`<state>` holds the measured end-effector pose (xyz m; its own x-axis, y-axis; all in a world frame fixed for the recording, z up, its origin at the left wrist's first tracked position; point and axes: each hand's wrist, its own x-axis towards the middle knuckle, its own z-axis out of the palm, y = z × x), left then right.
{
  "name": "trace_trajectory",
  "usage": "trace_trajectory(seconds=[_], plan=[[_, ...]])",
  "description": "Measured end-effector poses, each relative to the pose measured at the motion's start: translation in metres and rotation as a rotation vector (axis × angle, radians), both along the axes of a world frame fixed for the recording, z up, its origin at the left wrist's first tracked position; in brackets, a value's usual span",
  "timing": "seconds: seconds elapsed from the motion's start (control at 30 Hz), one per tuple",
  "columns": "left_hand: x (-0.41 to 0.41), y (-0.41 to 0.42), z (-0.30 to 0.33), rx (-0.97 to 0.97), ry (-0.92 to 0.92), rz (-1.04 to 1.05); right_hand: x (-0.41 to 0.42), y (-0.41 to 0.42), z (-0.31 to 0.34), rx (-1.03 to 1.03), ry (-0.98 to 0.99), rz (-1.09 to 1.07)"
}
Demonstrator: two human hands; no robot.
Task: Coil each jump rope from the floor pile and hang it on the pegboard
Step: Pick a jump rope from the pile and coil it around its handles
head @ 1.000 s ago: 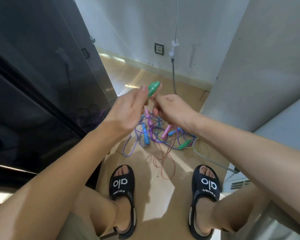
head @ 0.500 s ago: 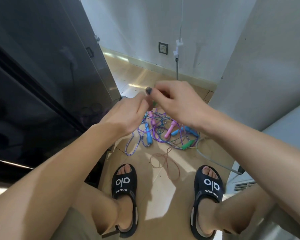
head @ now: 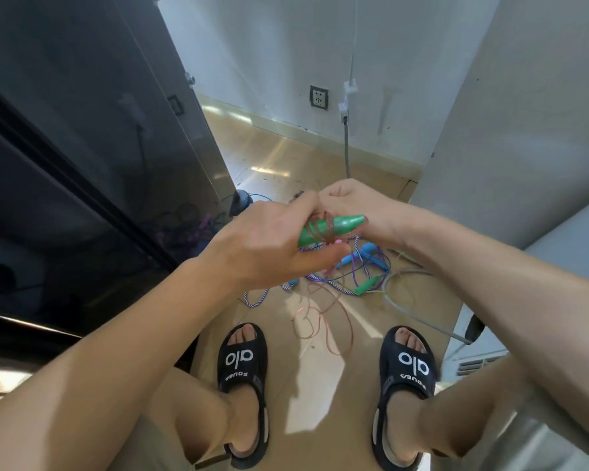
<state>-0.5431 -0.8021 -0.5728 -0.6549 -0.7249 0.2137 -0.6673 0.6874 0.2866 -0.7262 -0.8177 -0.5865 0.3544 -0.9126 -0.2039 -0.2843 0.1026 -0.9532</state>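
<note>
My left hand (head: pixel 269 243) grips a green jump-rope handle (head: pixel 337 227) that lies almost level, its pointed end toward the right. Several turns of thin clear pink cord (head: pixel 320 229) are wound round the handle. My right hand (head: pixel 357 207) is curled just behind the handle, and its fingers hold the cord there. The rest of the pink cord (head: pixel 323 321) hangs down in loose loops to the floor between my feet. Below my hands lies the floor pile (head: pixel 351 273) of tangled ropes with blue, green and purple parts. No pegboard is in view.
A dark glossy cabinet (head: pixel 82 164) fills the left side, a grey wall or panel (head: pixel 524 130) the right. A grey cable (head: pixel 419 311) runs across the tan floor from a wall plug (head: pixel 346 107). My feet in black sandals (head: pixel 242 362) stand below the pile.
The green handle has swung from upright to nearly level, with more pink turns wound on it. My right hand circled over the handle and now sits behind it. The camera has tilted a little.
</note>
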Motion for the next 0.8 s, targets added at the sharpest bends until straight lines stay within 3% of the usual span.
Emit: trace_trajectory(seconds=[0.17, 0.27, 0.33, 0.43, 0.53, 0.67, 0.8], plan=[[0.003, -0.005, 0.001, 0.227, 0.065, 0.186, 0.020, 0.005, -0.026, -0.087, 0.273, -0.088], [0.007, -0.014, -0.004, 0.232, 0.116, 0.250, 0.035, 0.011, -0.031, -0.005, 0.239, -0.275], [0.014, -0.025, -0.009, 0.236, 0.128, 0.345, 0.044, 0.024, -0.025, -0.049, 0.291, -0.239], [0.028, -0.037, -0.013, 0.218, -0.064, 0.472, 0.060, 0.053, -0.018, -0.259, 0.437, -0.063], [0.031, -0.037, -0.013, 0.164, -0.287, 0.407, 0.062, 0.049, -0.004, -0.480, 0.482, -0.106], [0.021, -0.031, -0.013, 0.042, -0.419, 0.252, 0.031, 0.013, 0.014, -0.578, 0.475, -0.191], [0.009, -0.024, -0.012, -0.026, -0.554, 0.153, 0.017, 0.000, 0.008, -0.604, 0.410, -0.053]])
